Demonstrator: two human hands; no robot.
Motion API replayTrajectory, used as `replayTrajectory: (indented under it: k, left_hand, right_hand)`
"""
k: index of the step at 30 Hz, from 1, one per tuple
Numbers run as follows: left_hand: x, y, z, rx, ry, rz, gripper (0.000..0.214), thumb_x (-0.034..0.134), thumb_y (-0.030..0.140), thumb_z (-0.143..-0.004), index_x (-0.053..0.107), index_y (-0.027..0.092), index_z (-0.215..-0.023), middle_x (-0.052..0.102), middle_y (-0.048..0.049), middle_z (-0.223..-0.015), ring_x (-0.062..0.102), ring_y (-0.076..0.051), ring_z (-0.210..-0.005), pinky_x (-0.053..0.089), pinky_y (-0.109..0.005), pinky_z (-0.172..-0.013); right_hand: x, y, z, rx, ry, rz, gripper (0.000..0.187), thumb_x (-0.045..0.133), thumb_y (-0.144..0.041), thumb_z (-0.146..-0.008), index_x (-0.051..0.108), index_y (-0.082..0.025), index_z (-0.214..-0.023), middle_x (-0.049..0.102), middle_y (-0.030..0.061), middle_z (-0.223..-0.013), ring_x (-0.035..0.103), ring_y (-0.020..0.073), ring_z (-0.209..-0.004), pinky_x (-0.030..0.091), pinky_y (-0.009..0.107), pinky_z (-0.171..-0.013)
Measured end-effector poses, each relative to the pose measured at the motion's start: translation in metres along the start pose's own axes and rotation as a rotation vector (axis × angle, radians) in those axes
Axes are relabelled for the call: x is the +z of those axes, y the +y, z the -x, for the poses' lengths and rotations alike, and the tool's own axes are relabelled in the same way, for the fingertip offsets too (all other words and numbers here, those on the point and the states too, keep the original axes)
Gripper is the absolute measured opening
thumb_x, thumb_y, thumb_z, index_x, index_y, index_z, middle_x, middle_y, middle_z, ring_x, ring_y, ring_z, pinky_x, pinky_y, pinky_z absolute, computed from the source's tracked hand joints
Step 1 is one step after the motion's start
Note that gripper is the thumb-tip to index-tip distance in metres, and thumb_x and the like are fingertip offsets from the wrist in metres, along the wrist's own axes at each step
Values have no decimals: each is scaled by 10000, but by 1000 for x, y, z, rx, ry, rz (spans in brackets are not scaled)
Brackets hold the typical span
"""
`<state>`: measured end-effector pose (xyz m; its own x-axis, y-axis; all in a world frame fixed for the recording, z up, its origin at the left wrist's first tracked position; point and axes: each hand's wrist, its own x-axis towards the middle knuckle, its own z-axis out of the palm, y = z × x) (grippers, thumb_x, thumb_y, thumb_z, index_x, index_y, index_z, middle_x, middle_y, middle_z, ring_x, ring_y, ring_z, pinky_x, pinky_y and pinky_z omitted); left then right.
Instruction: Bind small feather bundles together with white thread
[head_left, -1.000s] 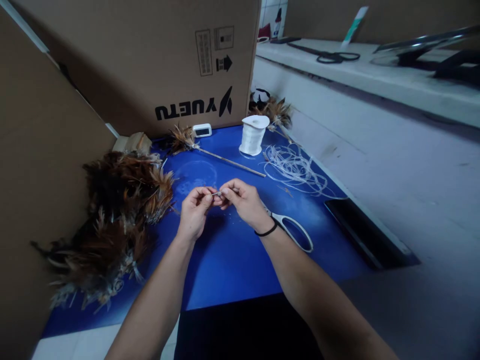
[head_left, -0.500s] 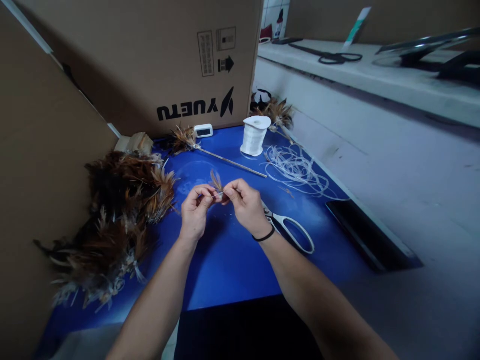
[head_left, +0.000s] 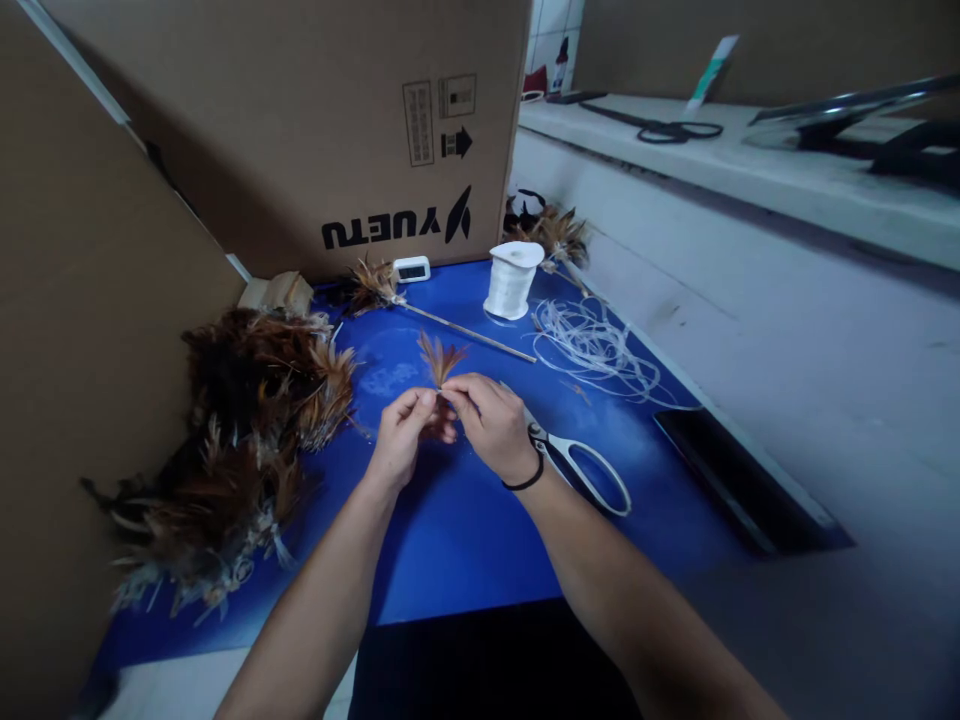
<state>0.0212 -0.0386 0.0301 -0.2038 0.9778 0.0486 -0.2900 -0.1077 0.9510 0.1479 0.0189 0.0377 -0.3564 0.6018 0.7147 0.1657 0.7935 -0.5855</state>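
Note:
My left hand [head_left: 401, 445] and my right hand [head_left: 487, 425] meet over the blue mat [head_left: 465, 530], fingertips pinched together. Between them they hold a small tuft of brown feathers [head_left: 439, 360], which stands upright above the fingers. A black band circles my right wrist. White-handled scissors [head_left: 581, 468] lie on the mat just right of my right hand. A big pile of brown and black feathers [head_left: 240, 430] lies to the left of my left hand.
A spool of white cord [head_left: 511, 278] stands at the back, with loose cord strands [head_left: 592, 345] beside it. A thin stick with a feather tuft [head_left: 420, 305] lies behind my hands. Cardboard boxes [head_left: 315, 130] wall the back and left. A dark tray [head_left: 739, 475] sits right.
The feather tuft has turned up and now fans out above my fingers; a second ago it barely showed. Both hands stayed pinched and sit slightly lower in view.

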Motion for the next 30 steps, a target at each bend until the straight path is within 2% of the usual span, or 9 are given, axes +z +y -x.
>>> replayTrajectory:
  k: [4,8,13,17,21,24,27,30]
  left_hand:
    - [0,1,-1,-22,21,39,244,697,352,-743,597,131,-769,611,5,-619,556,-83,-490,497,-226,-515]
    - [-4,0,-4,29,78,-29,241,716,334,-722,599,135,-792,610,15,-606,567,-86,-489,493,-223,-508]
    - [-4,-2,-6,161,193,-180,254,699,367,-729,614,140,-806,609,21,-595,565,-82,-472,482,-214,-498]
    - [5,8,3,231,230,-303,209,645,359,-780,619,152,-801,610,17,-615,570,-83,-495,480,-212,-519]
    - [15,28,34,270,169,-535,181,593,347,-824,636,173,-800,617,3,-634,590,-105,-540,479,-225,-561]
    - [10,37,70,324,215,-714,127,609,307,-815,672,198,-795,638,-8,-673,596,-122,-596,468,-234,-623]
    - [-10,34,107,327,352,-800,78,655,271,-773,698,216,-808,674,-22,-733,606,-147,-656,458,-241,-659]
    - [-38,27,136,297,473,-938,76,657,269,-765,698,216,-801,679,-21,-732,597,-148,-649,450,-239,-656]
  right_hand:
    - [2,2,1,-64,-45,34,167,448,-211,-919,611,-224,-885,677,55,-850,619,179,-823,485,332,-795]
    - [2,0,1,-74,-24,26,133,475,-220,-910,608,-221,-908,678,59,-853,619,180,-811,492,334,-791]
    - [0,1,1,28,102,67,170,487,-289,-906,602,-210,-1003,687,78,-919,649,183,-827,519,318,-755]
    - [1,6,1,83,155,116,197,457,-309,-917,591,-198,-1007,697,78,-899,669,184,-786,525,308,-711]
    - [1,9,1,72,158,131,184,451,-295,-915,586,-193,-987,700,78,-888,673,187,-774,521,299,-692]
    - [2,9,2,78,138,117,198,447,-309,-915,589,-195,-991,698,72,-884,671,181,-760,519,299,-701]
    - [3,10,3,104,124,90,207,449,-317,-912,593,-193,-994,692,63,-855,660,168,-701,517,300,-689]
    - [5,11,3,109,111,87,204,449,-308,-911,603,-192,-976,688,56,-830,652,162,-676,511,300,-682]
